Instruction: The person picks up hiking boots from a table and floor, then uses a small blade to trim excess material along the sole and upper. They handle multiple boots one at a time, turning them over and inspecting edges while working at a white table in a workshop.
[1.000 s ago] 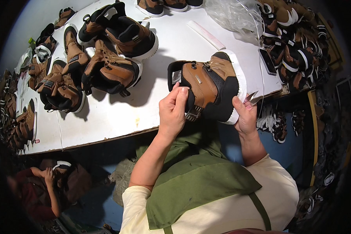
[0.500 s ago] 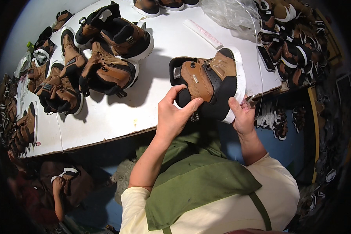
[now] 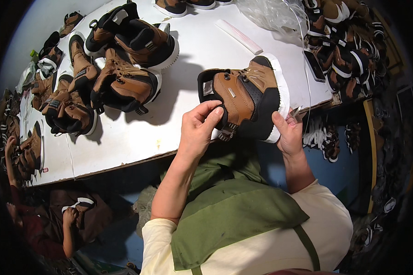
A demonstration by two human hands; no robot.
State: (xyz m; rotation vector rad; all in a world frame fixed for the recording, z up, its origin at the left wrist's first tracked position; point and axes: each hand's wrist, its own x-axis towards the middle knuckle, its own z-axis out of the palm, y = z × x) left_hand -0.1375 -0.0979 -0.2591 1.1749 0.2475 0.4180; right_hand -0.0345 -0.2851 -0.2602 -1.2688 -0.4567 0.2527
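A brown and black ankle boot [image 3: 236, 94] with a white sole [image 3: 282, 87] is held on its side above the table's near edge, toe pointing away. My left hand [image 3: 198, 126] pinches the black padded collar near the heel between thumb and fingers. My right hand [image 3: 289, 133] grips the sole, its thumb on the black side of the upper and its fingers behind. A small pointed metal tool [image 3: 296, 112] sticks out by the right fingers; its kind is not clear. Beside my left hand a black heel loop [image 3: 226, 133] shows.
On the white table [image 3: 183, 68] lie several similar boots [image 3: 128, 82] at the left, a white strip [image 3: 238, 37], a clear plastic bag [image 3: 275, 16] and a phone [image 3: 314, 66]. More shoes [image 3: 348, 55] are piled at the right. A co-worker [image 3: 55, 220] holds a shoe at lower left.
My left thumb has drawn back from the boot's side to its collar edge, and the heel loop shows more. The co-worker has raised an arm toward the shoes at the left.
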